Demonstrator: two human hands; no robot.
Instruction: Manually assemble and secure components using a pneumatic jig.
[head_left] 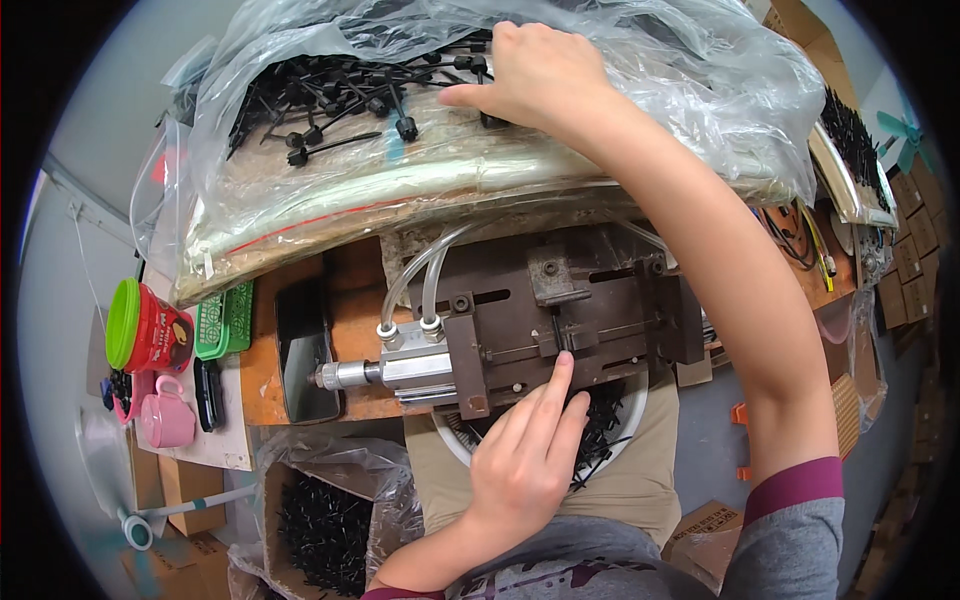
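Observation:
My left hand is in front of a dark metal fixture, its index finger stretched out. That fingertip touches the near end of a thin black part lying in the fixture's middle slot, under a small metal bracket. The left hand's other fingers are loosely bent and grip nothing visible. Beyond the fixture, my right hand is over a pile of black plastic stems with knobbed ends. Its thumb sticks out to the left; the other fingers are turned down and hidden, so any hold is unclear.
Clear plastic sheeting surrounds the pile. A silver pneumatic cylinder with clear hoses adjoins the fixture. At left are a phone, a red tub and a pink cup. Below are a white basin and a lined box of black parts.

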